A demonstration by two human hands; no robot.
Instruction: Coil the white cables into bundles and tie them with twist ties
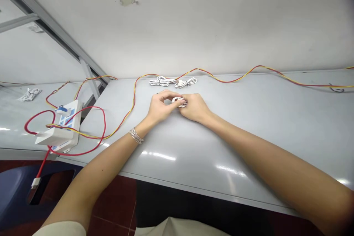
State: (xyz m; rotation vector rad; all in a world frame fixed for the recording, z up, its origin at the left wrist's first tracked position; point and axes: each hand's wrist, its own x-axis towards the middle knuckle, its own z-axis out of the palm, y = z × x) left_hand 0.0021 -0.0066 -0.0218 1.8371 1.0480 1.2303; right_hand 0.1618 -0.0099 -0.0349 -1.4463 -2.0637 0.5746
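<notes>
A small coil of white cable [177, 100] sits between my two hands, just above or on the grey table [226, 136]. My left hand [162, 106], with a silver bracelet at its wrist, pinches the coil between thumb and fingers. Closed around the coil's right end is my right hand [195, 107], whose fingertips are mostly hidden. Just behind my hands lie two bundled white cables, one to the left [160, 80] and one to the right [186, 82], each coiled; a dark tie shows on the right one.
A white power strip [76, 118] with plugs and a white adapter [54, 136] stands at the left, looped by a red cable [104, 125]. A red-yellow twisted wire [238, 80] runs along the wall. Another white cable bundle [30, 94] lies far left. A blue chair [16, 191] is below.
</notes>
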